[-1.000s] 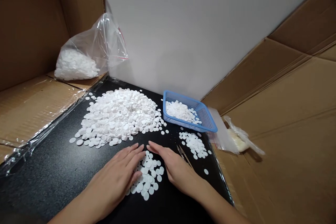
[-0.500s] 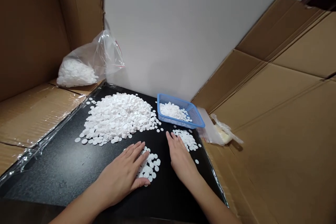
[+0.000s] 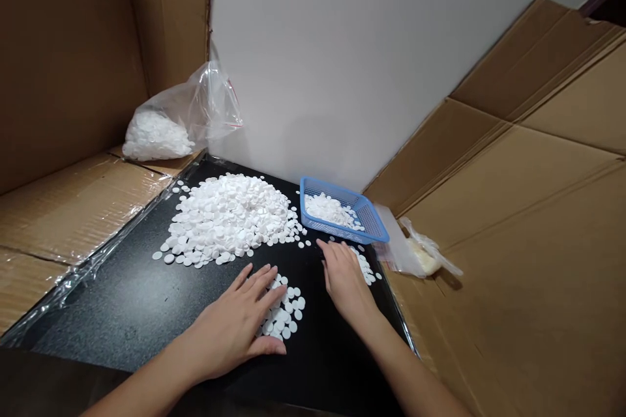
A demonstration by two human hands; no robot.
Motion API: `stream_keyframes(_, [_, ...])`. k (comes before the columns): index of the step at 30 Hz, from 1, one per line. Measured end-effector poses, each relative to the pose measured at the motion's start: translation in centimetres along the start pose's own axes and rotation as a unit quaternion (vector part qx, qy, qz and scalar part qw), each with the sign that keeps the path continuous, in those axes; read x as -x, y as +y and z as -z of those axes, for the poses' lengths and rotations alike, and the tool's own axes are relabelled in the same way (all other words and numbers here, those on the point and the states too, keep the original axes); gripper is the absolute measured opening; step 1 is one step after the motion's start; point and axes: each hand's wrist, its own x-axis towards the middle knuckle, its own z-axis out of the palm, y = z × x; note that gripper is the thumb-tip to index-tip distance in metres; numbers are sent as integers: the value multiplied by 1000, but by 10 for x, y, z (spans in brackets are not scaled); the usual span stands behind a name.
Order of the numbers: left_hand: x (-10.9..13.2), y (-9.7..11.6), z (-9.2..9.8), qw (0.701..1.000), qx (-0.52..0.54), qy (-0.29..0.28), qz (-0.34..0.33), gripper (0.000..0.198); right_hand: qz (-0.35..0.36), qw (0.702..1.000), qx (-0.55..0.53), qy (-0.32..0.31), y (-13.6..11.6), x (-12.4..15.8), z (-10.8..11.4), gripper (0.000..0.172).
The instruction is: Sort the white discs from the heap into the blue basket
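My left hand point(image 3: 244, 316) lies with fingers spread over a small patch of round white discs point(image 3: 288, 314) on the black tabletop point(image 3: 195, 313). Part of that patch is hidden under the palm and fingers. To the right, my right hand point(image 3: 347, 280) is stretched out over another small group of white discs point(image 3: 368, 272), covering most of it; its fingers lie fairly flat. Beyond both hands rises a large heap of the same discs point(image 3: 235, 215). Behind my right hand stands a blue plastic basket point(image 3: 342, 232) with more discs in it.
A clear plastic bag of white pieces point(image 3: 159, 133) sits on the cardboard ledge at left. Right of the basket lies another plastic bag point(image 3: 423, 254) with pale yellowish contents. Cardboard panels point(image 3: 518, 221) and a pale wall point(image 3: 332, 65) enclose the table.
My right hand has shifted over the right-hand disc group, hiding more of it. My left hand stays over its patch, fingers slightly more spread. The whole view has moved a little.
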Motion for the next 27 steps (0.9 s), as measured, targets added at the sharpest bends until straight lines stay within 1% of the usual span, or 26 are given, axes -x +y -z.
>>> stream_keyframes(1, [1, 1, 4, 1000, 28, -7, 2, 69, 13, 1000, -19, 0, -5, -11, 2, 32])
stream_keyframes(2, [2, 2, 7, 998, 59, -11, 7, 65, 28, 998, -47, -1, -12, -23, 3, 24])
stream_keyframes(5, [6, 4, 16, 989, 143, -12, 46, 58, 101, 984, -148, -6, -36, -55, -4, 20])
stream_keyframes(7, [7, 5, 18, 981, 176, -16, 79, 55, 148, 973, -175, -21, -51, -70, -15, 22])
stream_keyframes(8, [7, 5, 18, 978, 187, -12, 94, 51, 169, 967, -190, -30, -57, -74, -21, 22])
stream_keyframes(9, [7, 5, 17, 975, 194, 1, 112, 42, 189, 959, -207, -38, -61, -76, -26, 20])
stream_keyframes(11, [6, 4, 16, 967, 194, 45, 160, 22, 223, 942, -245, -55, -64, -73, -34, 15])
stream_keyframes(12, [5, 3, 15, 962, 189, 70, 185, 17, 231, 935, -262, -64, -64, -69, -36, 16])
stream_keyframes(13, [4, 2, 14, 958, 181, 91, 205, 16, 230, 930, -277, -73, -62, -65, -37, 17])
stream_keyframes(15, [2, 0, 12, 953, 164, 122, 221, 15, 201, 927, -304, -93, -56, -56, -33, 15])
stream_keyframes(19, [0, -3, 6, 953, 146, 153, 217, 14, 92, 926, -342, -131, -40, -50, -23, 10])
stream_keyframes(22, [-1, -4, 1, 949, 137, 171, 228, 14, 37, 928, -349, -123, -33, -51, -20, 9])
stream_keyframes(25, [-1, -7, -2, 949, 118, 185, 225, 15, 47, 932, -347, -95, -34, -50, -22, 7])
stream_keyframes(27, [0, -10, -2, 955, 113, 175, 211, 21, 68, 928, -355, -89, -37, -48, -23, 10])
